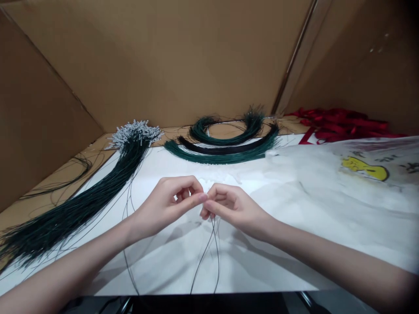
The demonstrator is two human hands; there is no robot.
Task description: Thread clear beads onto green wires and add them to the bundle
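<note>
Over the middle of the white sheet (163,272), my left hand (168,203) and my right hand (234,207) meet fingertip to fingertip, both pinched. Two thin dark wire strands (213,240) hang from beneath my right fingers, crossing just below them and running to the front edge. Whatever lies between my left thumb and forefinger is too small and covered to make out. Left of my hands lies a long bundle of dark green wires (94,196) with whitish beaded tips (135,133) at its far end.
Curved bundles of green and black wires (225,150) lie at the back. Red ribbons (350,124) are heaped at the back right, behind a translucent plastic bag (330,174) with a yellow print. Cardboard walls (170,65) enclose the rear and sides. Loose wires (81,168) lie far left.
</note>
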